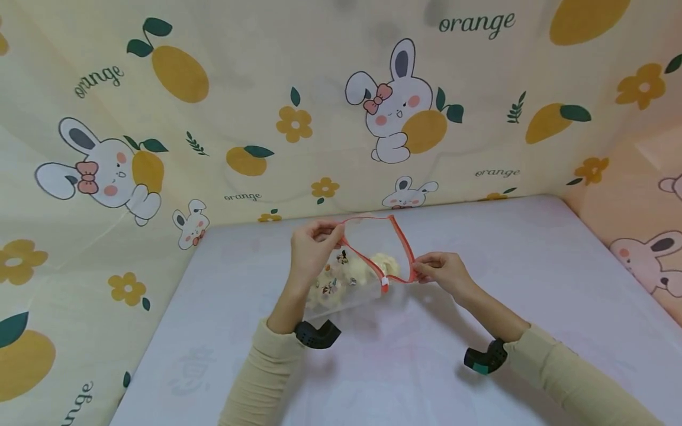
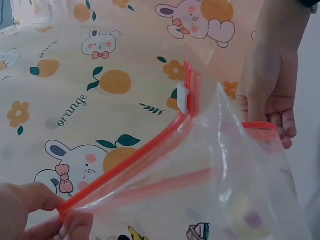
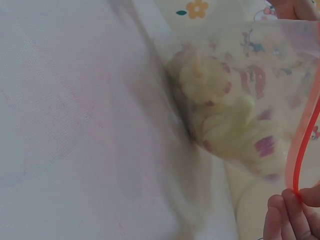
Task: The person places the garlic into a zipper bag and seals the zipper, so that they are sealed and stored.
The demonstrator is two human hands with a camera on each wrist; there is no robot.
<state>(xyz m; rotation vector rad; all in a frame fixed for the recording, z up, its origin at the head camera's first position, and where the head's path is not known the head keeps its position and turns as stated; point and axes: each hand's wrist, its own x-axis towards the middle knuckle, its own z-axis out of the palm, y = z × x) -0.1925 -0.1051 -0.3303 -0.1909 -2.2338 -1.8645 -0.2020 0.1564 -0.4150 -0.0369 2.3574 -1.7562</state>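
Note:
A clear zip bag (image 1: 346,299) with a red-orange zipper edge and small cartoon prints is held up over the table, its mouth spread apart. My left hand (image 1: 314,247) pinches the zipper edge at the left between thumb and fingers. At the right side of the mouth, my right hand (image 1: 446,273) pinches the edge the same way. A white slider (image 2: 183,98) sits at one end of the zipper. Inside the bag lie several pale yellow, flower-like pieces (image 3: 205,80), some with purple patches, seen blurred through the plastic.
A white-covered table (image 1: 213,355) spreads beneath both hands. Behind it and at the sides hangs a cream cloth (image 1: 319,71) printed with rabbits and oranges. Black devices (image 1: 318,334) are strapped at both wrists.

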